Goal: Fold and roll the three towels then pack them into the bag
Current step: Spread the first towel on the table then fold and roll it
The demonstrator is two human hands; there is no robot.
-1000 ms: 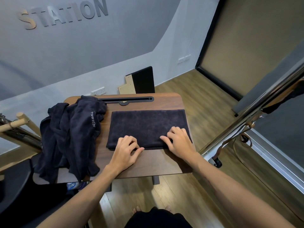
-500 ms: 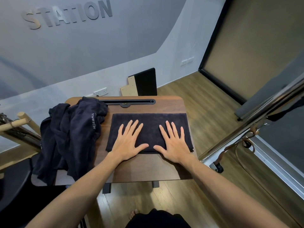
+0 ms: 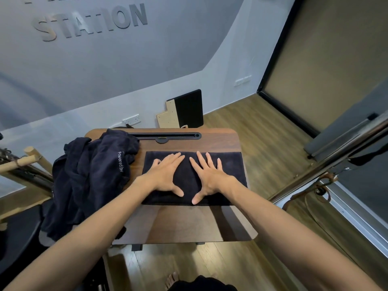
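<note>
- I see the folded towel (image 3: 228, 164) lying flat as a dark rectangle on the right half of the table (image 3: 214, 141), its right end reaching the table's right edge and its near edge well back from the table's near edge.
- My left hand (image 3: 165, 175) lies flat on the towel's left-middle part, fingers (image 3: 177, 157) straight and spread, thumb pointing toward the towel's near edge.
- My right hand (image 3: 210, 177) lies flat just beside it, fingers straight and spread, gripping nothing; the two thumbs nearly meet near the towel's near edge.
- Both hands press down on the cloth; neither one pinches it.
- A heap (image 3: 90, 177) of dark cloth with the words "Powered by" printed on it covers the table's left side and hangs over the left edge; it lies just beside the towel's left end, and I cannot tell whether they touch.
- A black slot (image 3: 163, 135) runs along the table's far edge, apart from the towel.
- Beyond the far edge a board (image 3: 184, 110) leans on the wall.
- A metal pole (image 3: 336, 152) crosses the floor space to the right.
- Wooden rods (image 3: 25, 160) stand off the left edge.
</note>
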